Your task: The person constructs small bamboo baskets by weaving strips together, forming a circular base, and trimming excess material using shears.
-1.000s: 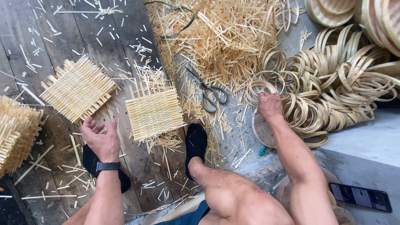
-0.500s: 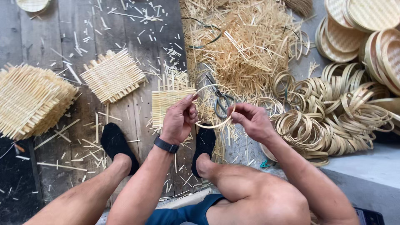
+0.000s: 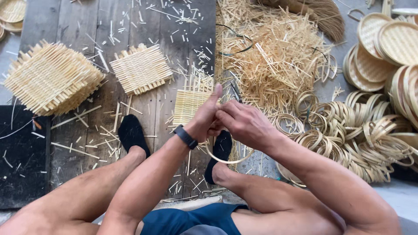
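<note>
My left hand (image 3: 204, 117) and right hand (image 3: 244, 124) closed together on a thin bamboo hoop (image 3: 230, 160), hoop hanging below my knuckles above a small woven bamboo mat (image 3: 188, 104), hoop pile (image 3: 348, 139) at right

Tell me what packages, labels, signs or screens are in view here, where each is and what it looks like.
None shows as a package, label or sign.
The only likely screen: the black wrist band device on the left hand, a dark rounded strap; its face is not visible.
</note>
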